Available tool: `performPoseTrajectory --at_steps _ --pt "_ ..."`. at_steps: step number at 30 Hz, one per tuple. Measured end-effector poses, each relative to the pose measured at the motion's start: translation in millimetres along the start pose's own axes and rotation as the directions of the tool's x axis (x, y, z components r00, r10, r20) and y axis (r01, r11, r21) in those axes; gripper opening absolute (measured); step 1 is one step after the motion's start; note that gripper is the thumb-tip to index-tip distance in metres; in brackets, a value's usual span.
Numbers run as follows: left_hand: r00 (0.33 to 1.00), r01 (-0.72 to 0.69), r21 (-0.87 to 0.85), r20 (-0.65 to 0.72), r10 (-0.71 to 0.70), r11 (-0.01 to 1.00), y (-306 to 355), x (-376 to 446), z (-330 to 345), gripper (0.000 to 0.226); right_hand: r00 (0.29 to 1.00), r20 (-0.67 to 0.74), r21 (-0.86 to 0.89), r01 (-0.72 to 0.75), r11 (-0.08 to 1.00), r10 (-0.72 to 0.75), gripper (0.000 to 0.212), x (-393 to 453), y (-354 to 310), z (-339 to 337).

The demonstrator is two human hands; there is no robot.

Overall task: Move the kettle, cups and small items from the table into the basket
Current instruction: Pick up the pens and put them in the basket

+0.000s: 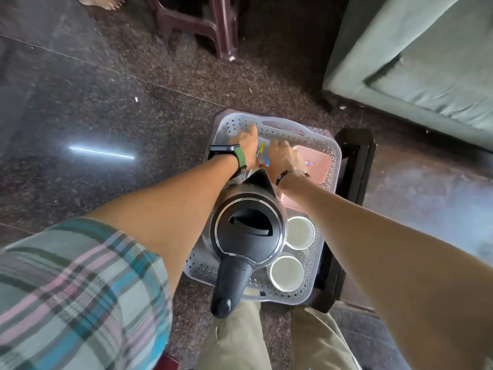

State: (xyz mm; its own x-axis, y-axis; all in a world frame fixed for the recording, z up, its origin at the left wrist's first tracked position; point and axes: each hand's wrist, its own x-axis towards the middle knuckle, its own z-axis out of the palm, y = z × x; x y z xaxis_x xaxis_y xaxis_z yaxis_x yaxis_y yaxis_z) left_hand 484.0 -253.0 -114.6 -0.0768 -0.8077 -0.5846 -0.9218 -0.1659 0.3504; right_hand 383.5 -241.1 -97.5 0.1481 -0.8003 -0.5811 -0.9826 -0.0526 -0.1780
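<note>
Head view: both arms reach down into the far end of the basket (324, 145).
Kettle (248, 231): upright in the basket's near half, two cups (298, 232) just to its right.
Left hand (246, 141): fingers spread flat by the far rim.
Right hand (282, 156): curled over small colourful packets (262, 148); whether it is gripping, I cannot tell.
Advice: settle the packets flat, clear of the pink tray (317, 162), and withdraw wrists without nudging the kettle.

A dark speckled stone floor (106, 97) with a bright light streak (101, 152) — a maroon plastic chair (213, 25) at top, a grey-green sofa (416, 57) at right.
</note>
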Motion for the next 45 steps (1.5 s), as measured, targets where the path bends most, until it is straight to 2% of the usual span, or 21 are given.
performPoseTrajectory --at_steps 5,12,17,21,24,30,33,39,45 --pt "0.999 -0.042 0.141 0.016 0.04 0.989 1.9 5.9 2.9 0.065 0.999 0.04 -0.019 -0.006 1.0 0.006 0.036 2.6 -9.0 4.5" --pt "0.996 -0.082 0.085 -0.02 0.084 0.993 -1.0 6.2 5.2 0.038 0.995 0.091 0.109 -0.062 0.992 0.052 0.036 16.6 -13.2 6.9" --pt "0.994 -0.109 0.133 -0.012 0.111 0.985 -3.5 6.3 4.2 0.041 0.981 0.096 0.226 -0.188 0.956 0.171 0.036 18.7 -9.2 7.6" --pt "0.996 -0.092 0.105 -0.011 0.093 0.99 -8.0 9.3 7.8 0.042 0.977 0.111 0.267 -0.204 0.942 0.181 0.039 16.2 -9.6 2.7" --pt "0.997 -0.079 0.104 0.001 0.08 0.991 -10.0 7.2 7.4 0.041 0.982 0.063 0.252 -0.188 0.949 0.177 0.037 13.8 -8.7 -2.1" --pt "0.997 -0.075 0.174 -0.011 0.078 0.982 0.2 -5.3 -23.1 0.029 0.991 -0.123 0.126 -0.041 0.991 0.057 0.032 -2.9 6.7 -34.4" --pt "0.994 -0.09 0.129 -0.042 0.096 0.988 23.8 -18.4 -48.6 0.022 0.976 -0.202 0.135 -0.055 0.989 0.081 0.031 -18.2 31.1 -59.5" --pt "0.975 -0.15 0.12 -0.146 0.167 0.981 116.6 -60.9 -90.7 0.024 0.961 -0.213 0.28 -0.113 0.953 0.177 0.032 -66.2 86.6 -101.9" --pt "0.94 -0.226 0.12 -0.232 0.249 0.967 237.8 -121.1 -79.6 0.037 0.93 -0.332 0.319 -0.045 0.947 0.156 0.031 -146.2 164.4 -140.2"
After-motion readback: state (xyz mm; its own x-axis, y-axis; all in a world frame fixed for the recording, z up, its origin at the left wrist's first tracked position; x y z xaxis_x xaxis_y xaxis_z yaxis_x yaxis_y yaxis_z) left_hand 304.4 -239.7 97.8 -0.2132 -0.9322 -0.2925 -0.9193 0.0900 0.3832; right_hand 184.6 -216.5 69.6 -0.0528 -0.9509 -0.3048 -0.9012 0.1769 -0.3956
